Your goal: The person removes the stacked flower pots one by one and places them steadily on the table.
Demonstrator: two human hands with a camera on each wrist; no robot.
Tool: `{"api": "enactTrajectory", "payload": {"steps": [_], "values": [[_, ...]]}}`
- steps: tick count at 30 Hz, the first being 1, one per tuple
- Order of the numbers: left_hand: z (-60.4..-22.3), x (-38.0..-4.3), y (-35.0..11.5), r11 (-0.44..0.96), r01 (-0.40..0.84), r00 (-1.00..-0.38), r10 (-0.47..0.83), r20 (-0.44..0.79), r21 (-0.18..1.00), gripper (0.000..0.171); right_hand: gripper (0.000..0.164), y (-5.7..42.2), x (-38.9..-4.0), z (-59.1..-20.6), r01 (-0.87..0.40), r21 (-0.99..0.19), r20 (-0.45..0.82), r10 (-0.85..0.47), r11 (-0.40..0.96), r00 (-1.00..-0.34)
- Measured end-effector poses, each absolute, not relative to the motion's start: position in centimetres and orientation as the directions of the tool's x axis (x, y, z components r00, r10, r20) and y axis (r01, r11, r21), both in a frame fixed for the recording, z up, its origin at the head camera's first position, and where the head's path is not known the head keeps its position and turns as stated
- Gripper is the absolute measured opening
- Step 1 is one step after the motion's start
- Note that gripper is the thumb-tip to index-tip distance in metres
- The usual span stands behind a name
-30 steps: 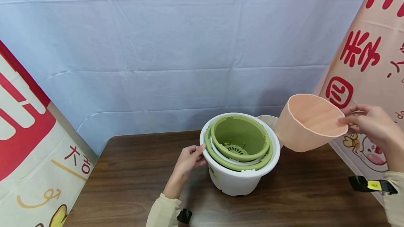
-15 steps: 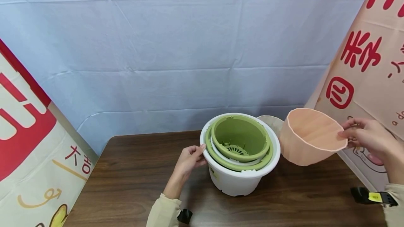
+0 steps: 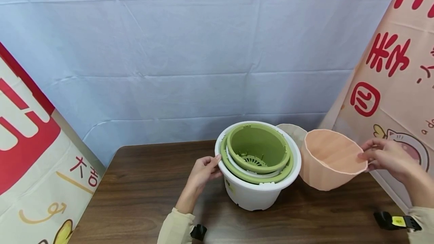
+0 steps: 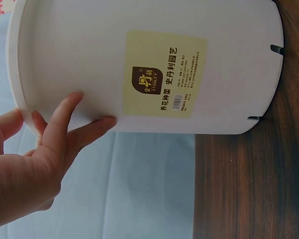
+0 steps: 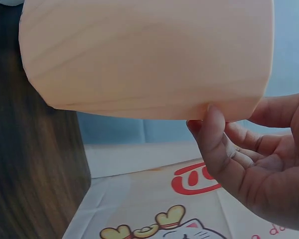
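My left hand (image 3: 202,174) pinches the rim of a large white flower pot (image 3: 251,199), thumb on the rim and other fingers along the outer wall. In the left wrist view, this pot bears a yellow label (image 4: 164,74) with dark print. Nested in it are more pots, green and white, the innermost a green flower pot (image 3: 261,142) with slots in its floor. To their right, my right hand (image 3: 386,160) pinches the rim of a peach flower pot (image 3: 318,176) with faceted sides. The peach pot stands mouth up, slightly tilted, close beside the white one.
An off-white pot (image 3: 294,133) shows partly behind the white and peach pots. The dark wooden table (image 3: 152,191) ends at a pale blue cloth (image 3: 169,67). Printed banners hang on the left (image 3: 40,161) and right (image 3: 383,86).
My right hand has lowered the peach pot toward the table, its rim dropping beside the white pot. My left hand and the nested pots have stayed put.
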State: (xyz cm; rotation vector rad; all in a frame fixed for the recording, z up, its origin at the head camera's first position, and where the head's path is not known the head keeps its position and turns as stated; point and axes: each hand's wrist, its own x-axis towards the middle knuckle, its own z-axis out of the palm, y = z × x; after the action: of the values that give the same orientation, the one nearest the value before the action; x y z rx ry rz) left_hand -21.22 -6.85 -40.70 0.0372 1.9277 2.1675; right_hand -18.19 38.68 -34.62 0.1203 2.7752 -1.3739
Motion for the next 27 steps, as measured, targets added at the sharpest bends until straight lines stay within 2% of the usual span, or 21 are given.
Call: {"api": "enactTrajectory", "payload": {"steps": [6, 15, 27], "values": [[-40.7, -21.2, -6.8, -0.099, -0.158, -0.971, 0.196, -0.136, 0.982, 0.034, 0.017, 38.5, -18.1, -35.9, 0.09, -0.824, -0.106, 0.004, 0.56, -0.994], [-40.9, -21.3, -6.9, -0.096, -0.16, -0.971, 0.194, -0.14, 0.982, 0.035, 0.019, 38.1, -18.2, -38.5, 0.152, -0.846, -0.161, 0.028, 0.512, -0.987], [-41.0, -21.3, -6.9, -0.101, -0.156, -0.972, 0.194, -0.134, 0.983, 0.035, 0.019, 37.5, -18.1, -41.3, 0.167, -0.869, -0.185, 0.008, 0.466, -0.983]]}}
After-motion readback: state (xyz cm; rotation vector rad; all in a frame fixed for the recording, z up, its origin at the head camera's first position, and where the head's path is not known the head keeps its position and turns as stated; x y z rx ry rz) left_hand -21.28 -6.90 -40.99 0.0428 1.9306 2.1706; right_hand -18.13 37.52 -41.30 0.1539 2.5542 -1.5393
